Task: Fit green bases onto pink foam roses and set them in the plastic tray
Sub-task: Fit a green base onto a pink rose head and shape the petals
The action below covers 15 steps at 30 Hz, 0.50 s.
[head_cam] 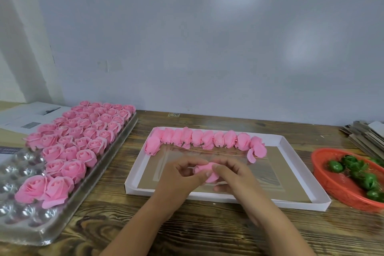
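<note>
1. nearest, both forearms come in from about 6 o'clock over the wooden table and meet over the near half of the white cardboard lid.
2. the left hand and right hand both pinch one pink foam rose between curled fingers and thumbs. neither hand is free. whether a green base is already on it cannot be told, as the fingers hide its underside.
3. the held rose seems to lie with its long axis roughly 9 to 3 o'clock, between the two hands.
4. the plastic tray lies at about 9 o'clock from the hands, running from 7 toward 11 o'clock. its far part is packed with upright finished roses; its near cups, toward 7 o'clock, show bare.
5. the coming move probably turns on this: the tray's open cups lie to the left, so the left hand is the nearer one for setting the rose down, and the rose would need turning bloom-up.
6. the red basket of green bases sits at 3 o'clock, nearer the right hand, which looks the natural one to fetch a base.
7. farther, at 12 o'clock, a row of unfitted roses lies on its sides along the lid's far edge, short stems pointing near.
8. beyond, papers lie at 10 o'clock, stacked cardboard at 2 o'clock, and a pale wall stands behind.
</note>
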Available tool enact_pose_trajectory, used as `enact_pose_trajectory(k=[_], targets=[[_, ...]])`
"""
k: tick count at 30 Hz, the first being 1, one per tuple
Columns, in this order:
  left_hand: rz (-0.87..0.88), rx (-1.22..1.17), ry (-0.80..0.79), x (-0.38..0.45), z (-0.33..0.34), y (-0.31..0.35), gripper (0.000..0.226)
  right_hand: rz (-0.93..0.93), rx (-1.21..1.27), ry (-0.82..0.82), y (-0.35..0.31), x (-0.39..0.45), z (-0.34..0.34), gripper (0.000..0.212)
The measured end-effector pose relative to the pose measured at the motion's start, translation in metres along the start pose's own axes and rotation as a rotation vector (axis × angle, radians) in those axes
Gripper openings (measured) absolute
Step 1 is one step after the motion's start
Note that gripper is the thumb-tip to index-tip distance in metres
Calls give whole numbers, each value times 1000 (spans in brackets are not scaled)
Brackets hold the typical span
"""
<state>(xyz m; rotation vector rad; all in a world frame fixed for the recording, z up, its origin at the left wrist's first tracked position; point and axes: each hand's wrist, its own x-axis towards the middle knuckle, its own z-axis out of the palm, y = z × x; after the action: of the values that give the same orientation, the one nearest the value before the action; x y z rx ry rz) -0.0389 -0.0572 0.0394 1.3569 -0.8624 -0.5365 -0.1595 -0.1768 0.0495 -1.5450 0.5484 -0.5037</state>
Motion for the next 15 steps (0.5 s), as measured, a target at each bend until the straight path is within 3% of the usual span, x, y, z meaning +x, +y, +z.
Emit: enact_pose_trajectory(k=[5,7,10,11,13,15], targets=[[-28,-27,40,1,2,-2,24,-64,-143,372,-17,10,-57,16],[-36,-28,41,1,2,-3,23,-87,-397,562,-23,9,-107,21],[-52,-48,29,1,3,-3,22,75,-715,769,-22,4,-181,23],[-55,-55,25,1,3,-3,23,170,-795,756,-18,7,-201,21],[-58,-61,25,2,3,-3,23,398,-1012,576,-3,17,-234,26],[-63,-56,24,2,3,-4,23,502,-1174,427,8,23,-250,29]])
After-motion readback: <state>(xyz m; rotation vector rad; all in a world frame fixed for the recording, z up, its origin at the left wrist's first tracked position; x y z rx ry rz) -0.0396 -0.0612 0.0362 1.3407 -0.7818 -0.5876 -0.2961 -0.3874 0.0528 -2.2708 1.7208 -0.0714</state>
